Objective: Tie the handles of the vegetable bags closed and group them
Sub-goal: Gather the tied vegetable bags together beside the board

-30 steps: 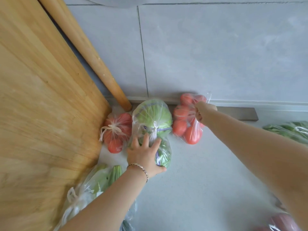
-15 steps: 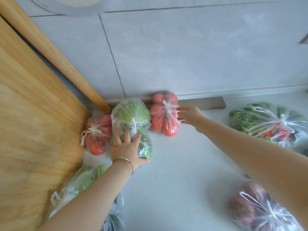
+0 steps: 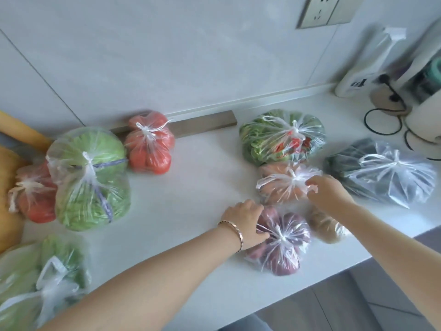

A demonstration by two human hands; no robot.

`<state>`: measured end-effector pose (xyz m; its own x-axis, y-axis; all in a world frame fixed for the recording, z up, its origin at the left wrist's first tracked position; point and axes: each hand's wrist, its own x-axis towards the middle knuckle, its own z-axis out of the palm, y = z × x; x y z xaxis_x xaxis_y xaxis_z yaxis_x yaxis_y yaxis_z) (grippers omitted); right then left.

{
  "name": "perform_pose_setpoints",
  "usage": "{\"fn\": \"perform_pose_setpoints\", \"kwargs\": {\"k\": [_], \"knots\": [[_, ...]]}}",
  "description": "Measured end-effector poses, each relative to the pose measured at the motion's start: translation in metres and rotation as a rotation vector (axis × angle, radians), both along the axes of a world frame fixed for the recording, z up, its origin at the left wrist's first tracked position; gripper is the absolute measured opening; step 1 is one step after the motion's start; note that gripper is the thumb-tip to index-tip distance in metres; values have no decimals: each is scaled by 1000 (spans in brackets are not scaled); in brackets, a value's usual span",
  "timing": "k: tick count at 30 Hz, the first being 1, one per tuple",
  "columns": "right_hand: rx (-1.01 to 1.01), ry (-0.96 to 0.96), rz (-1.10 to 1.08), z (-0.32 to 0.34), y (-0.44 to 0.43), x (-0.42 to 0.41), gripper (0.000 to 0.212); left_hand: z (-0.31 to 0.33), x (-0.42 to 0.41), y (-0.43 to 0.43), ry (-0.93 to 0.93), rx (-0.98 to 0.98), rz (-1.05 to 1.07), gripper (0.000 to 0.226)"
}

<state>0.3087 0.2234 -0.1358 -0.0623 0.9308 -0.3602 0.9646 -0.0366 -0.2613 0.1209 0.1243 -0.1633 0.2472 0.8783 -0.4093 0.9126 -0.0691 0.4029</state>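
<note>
Several tied clear bags lie on the white counter (image 3: 191, 187). At the left are two tomato bags (image 3: 149, 144) (image 3: 33, 194), a cabbage bag (image 3: 88, 177) and a bag of pale greens (image 3: 40, 283). At the right are a leafy greens bag (image 3: 281, 137), a dark greens bag (image 3: 381, 170), an orange vegetable bag (image 3: 281, 187), a purple onion bag (image 3: 284, 244) and a brown potato bag (image 3: 327, 228). My left hand (image 3: 245, 223) grips the left side of the purple onion bag. My right hand (image 3: 327, 192) pinches the knotted handles of the orange vegetable bag.
A wooden board (image 3: 9, 187) stands at the far left. White appliances with black cords (image 3: 424, 91) crowd the back right corner under a wall socket (image 3: 324, 10). A metal strip (image 3: 202, 125) runs along the wall. The counter's front edge (image 3: 358, 266) runs close behind the onion bag.
Both hands left the cabbage and tomato bags and moved right. The left now grips the purple onion bag, the right pinches the orange bag's handles. The view swung right.
</note>
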Motion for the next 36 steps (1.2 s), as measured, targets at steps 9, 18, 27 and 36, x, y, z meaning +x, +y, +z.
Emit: {"fn": "perform_pose_setpoints", "kwargs": {"k": [9, 18, 27, 36], "knots": [[-6, -117, 231, -48, 30, 23, 67, -29, 74, 21, 190, 2, -189, 36], [76, -232, 351, -54, 48, -6, 42, -24, 64, 17, 385, -71, -419, 33], [-40, 28, 314, -24, 6, -68, 35, -14, -36, -47, 297, -103, -187, 28], [-278, 344, 180, -46, -68, -204, 68, -5, -145, -130, 329, -118, 252, 26]]}}
